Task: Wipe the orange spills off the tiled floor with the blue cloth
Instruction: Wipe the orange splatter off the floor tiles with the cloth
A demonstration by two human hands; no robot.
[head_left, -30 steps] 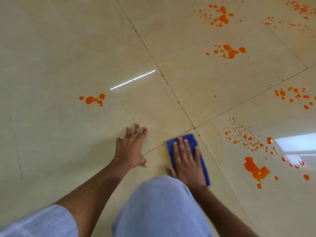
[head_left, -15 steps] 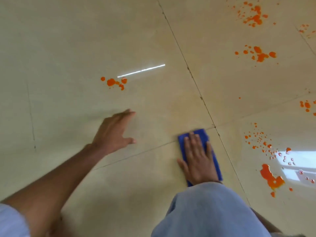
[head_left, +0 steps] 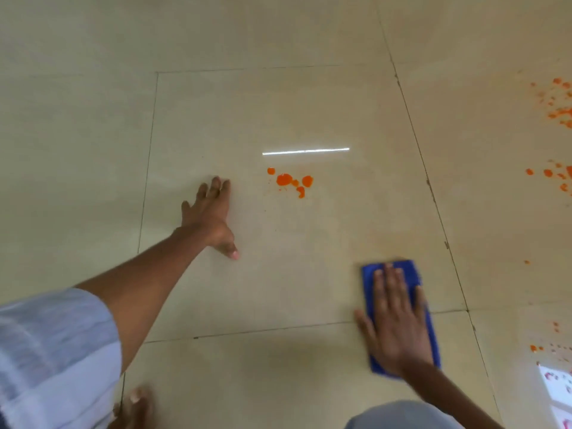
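Glossy beige tiled floor, thin dark grout lines. A cluster of orange spills lies on the central tile, taken here as landmark. Just beyond it: a bright light streak. Nearer the camera and right of it, a folded blue cloth lies flat. Far right of it, more orange spatter at the frame edge. A bare foot rests near-left.

Folded blue cloth flat on glossy beige tiled floor, orange spills well apart.
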